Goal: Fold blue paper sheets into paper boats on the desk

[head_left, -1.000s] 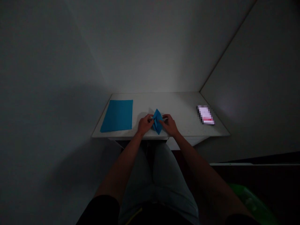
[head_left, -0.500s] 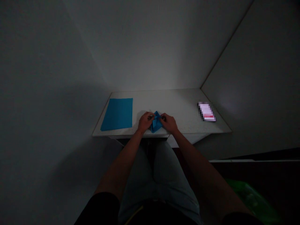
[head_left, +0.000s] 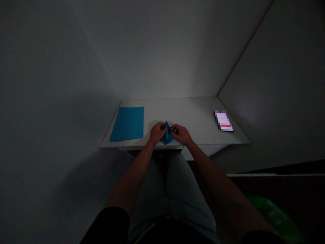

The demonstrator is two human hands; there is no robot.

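Note:
A small folded piece of blue paper [head_left: 167, 134] sits near the front edge of a white table [head_left: 193, 112]. My left hand [head_left: 156, 132] pinches its left side and my right hand [head_left: 180, 134] pinches its right side, fingers closed on the folds. The two hands nearly meet over the paper, so only a narrow upright strip of it shows between them. A flat blue sheet of paper [head_left: 127, 123] lies on the table to the left of my left hand.
A phone with a lit, blurred screen [head_left: 223, 121] lies at the table's right side. White walls close in behind and on both sides. My lap is under the table's front edge. A green object [head_left: 274, 213] sits low on the right.
My hands have drawn closer together and the folded paper has been pressed narrower; its wide kite shape from a second ago is now a thin strip between my fingers.

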